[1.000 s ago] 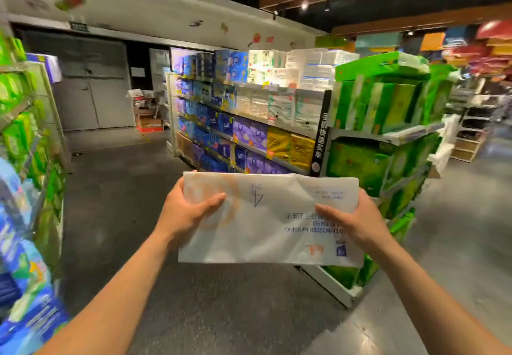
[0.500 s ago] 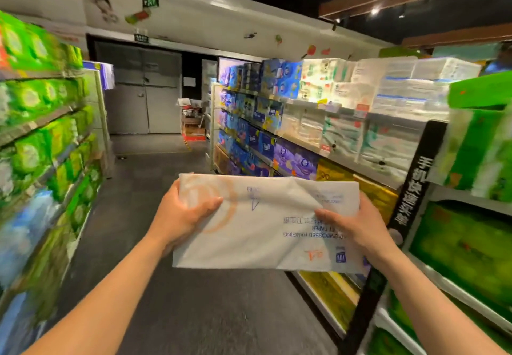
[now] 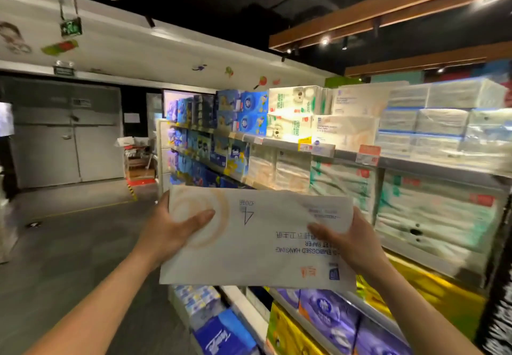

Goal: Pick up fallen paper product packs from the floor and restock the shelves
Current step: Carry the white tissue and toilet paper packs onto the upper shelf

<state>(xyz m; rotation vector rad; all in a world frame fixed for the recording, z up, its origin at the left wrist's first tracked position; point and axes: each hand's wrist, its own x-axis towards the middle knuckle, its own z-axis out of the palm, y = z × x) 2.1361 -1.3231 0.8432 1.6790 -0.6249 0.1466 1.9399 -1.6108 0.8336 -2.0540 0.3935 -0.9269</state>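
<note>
A flat white pack of toilet paper (image 3: 249,241) with an orange swirl and upside-down blue print is held at chest height in front of me. My left hand (image 3: 171,230) grips its left end, thumb across the front. My right hand (image 3: 346,241) grips its right end. Behind the pack runs a shelf unit (image 3: 346,156) stocked with paper packs: similar white packs (image 3: 343,130) on the top shelf, clear-wrapped white packs to the right, blue boxes further back, purple and yellow packs on the low shelves.
The grey floor aisle (image 3: 69,243) stretches left toward grey double doors (image 3: 63,144). A cart with cardboard boxes (image 3: 135,158) stands by the far end of the shelves. Blue packs (image 3: 221,335) fill the lowest shelf near my legs.
The view has swung right and moved nearer the shelf unit. The left-hand green shelves have left the view. Both hands keep the same hold on the pack.
</note>
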